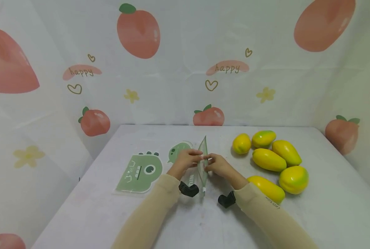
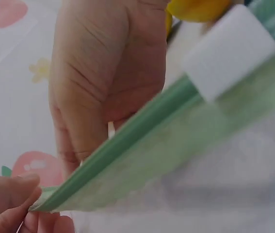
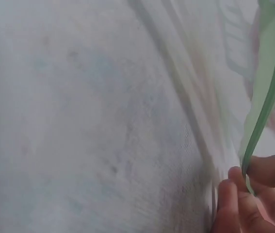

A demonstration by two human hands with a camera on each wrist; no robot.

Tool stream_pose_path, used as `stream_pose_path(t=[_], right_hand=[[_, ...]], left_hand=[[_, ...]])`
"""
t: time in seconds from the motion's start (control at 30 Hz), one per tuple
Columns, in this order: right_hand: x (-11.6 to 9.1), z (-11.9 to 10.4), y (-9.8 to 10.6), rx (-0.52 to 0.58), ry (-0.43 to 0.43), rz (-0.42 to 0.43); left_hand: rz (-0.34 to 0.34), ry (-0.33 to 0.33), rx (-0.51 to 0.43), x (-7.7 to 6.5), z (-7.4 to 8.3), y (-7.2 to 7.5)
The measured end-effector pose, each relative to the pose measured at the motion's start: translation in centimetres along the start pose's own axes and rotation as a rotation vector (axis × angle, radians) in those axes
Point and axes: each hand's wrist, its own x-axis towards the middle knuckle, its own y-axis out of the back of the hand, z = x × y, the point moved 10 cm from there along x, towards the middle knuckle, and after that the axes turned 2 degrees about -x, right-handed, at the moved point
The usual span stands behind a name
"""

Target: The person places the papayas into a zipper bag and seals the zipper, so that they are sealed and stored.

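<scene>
A green translucent zip bag [image 1: 203, 173] stands on edge between my two hands, with a white slider [image 2: 232, 53] on its green zip strip. My left hand [image 1: 186, 160] pinches the bag's upper part from the left; in the left wrist view its thumb and fingers [image 2: 11, 196] grip the strip's far end. From the other side, my right hand [image 1: 220, 166] holds the bag's edge; the right wrist view has its fingers [image 3: 253, 204] around the green strip. What lies inside the bag cannot be made out.
Left of my hands lies a green dinosaur-face bag [image 1: 139, 173]. Behind my left hand is another green dinosaur bag [image 1: 180, 148], partly covered. Several yellow-green mangoes [image 1: 269, 159] lie on the right of the white table [image 1: 200, 224], one partly behind my right sleeve. A fruit-print curtain [image 1: 172, 86] surrounds the table.
</scene>
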Motion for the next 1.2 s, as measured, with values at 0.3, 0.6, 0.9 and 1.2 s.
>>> stream_pose_path(t=[0.3,0.6,0.9,1.2], right_hand=[[-0.4,0.1,0.7,0.125,-0.007,0.042],[-1.0,0.9,2.2,0.118,-0.045,0.069],[-1.1,1.9,3.2,0.109,-0.134,0.094],[-1.1,1.3,2.7,0.108,-0.117,0.092]], left_hand=[[0.174,-0.129,0.317,-1.2,3.2,3.3],[0.275,-0.131,0.514,-2.5,4.9,6.3],[0.304,-0.082,0.484,-2.9,4.4,9.2],[0.261,-0.113,0.357,-2.8,4.4,7.6]])
